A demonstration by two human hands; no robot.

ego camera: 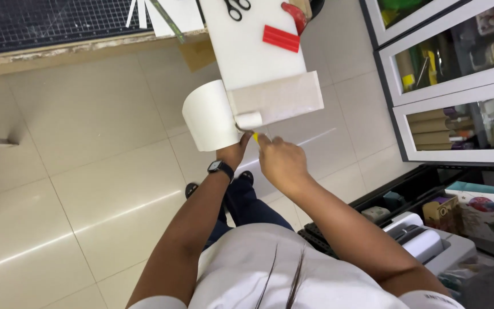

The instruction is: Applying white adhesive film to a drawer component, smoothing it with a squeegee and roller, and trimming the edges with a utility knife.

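A white board [247,51] sticks out over the table edge, with a grey cardboard strip [278,98] across its near end. A sheet of white paper [210,117] curls down from the left of that strip. My left hand [234,151], with a black watch on the wrist, holds the curled paper at its lower right corner. Just right of it, my right hand [278,157] grips a small yellow tool [255,137], with its tip at the paper's edge under the strip. Black scissors [236,8] and two red pieces [281,38] lie on the board.
A dark cutting mat [47,23] covers the table [58,54] at upper left. White cabinets with glass doors [458,86] stand to the right. A printer [430,243] and boxes sit at lower right. Beige tiled floor [87,171] lies below.
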